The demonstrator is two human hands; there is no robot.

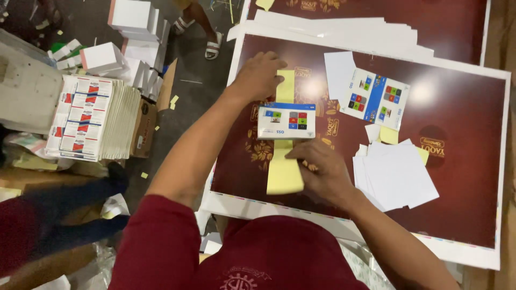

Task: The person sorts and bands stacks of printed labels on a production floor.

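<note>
A small white printed card stack with coloured squares lies across a long pale yellow paper strip on a glossy dark red printed sheet. My left hand presses flat on the strip's far end, fingers spread. The near part of the strip is pinned under the fingers of my right hand, just below the card stack. Neither hand grips anything.
More printed cards and a loose pile of white paper squares lie to the right on the red sheet. A tall stack of printed sheets and white boxes stand at left. Another person's sandalled foot is on the floor.
</note>
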